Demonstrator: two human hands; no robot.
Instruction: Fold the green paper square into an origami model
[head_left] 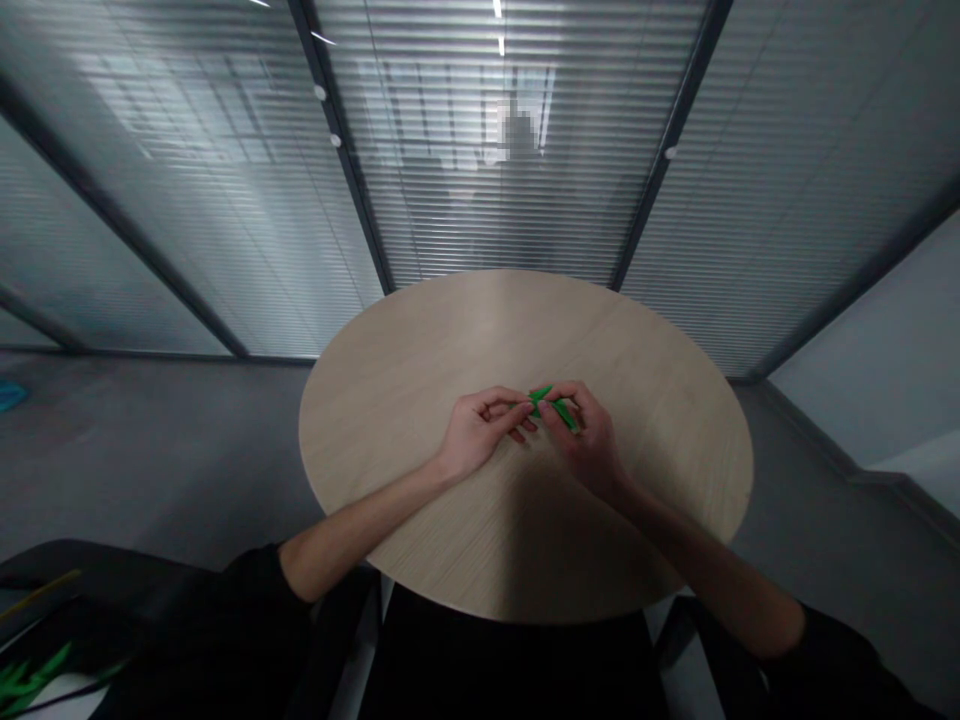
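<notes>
Slim green folded paper strip (555, 408), its ends slanting apart

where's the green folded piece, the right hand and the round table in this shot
green folded piece (564, 417), head view, point on the exposed strip beside the fingers
right hand (589, 445), head view, point on the back of the hand
round wooden table (525, 320), head view, point on the bare top near the far edge

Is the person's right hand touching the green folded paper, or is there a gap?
Touching. The head view shows the right hand curled over the green folded paper, pinching it, with the paper's ends showing past the fingers.
</notes>
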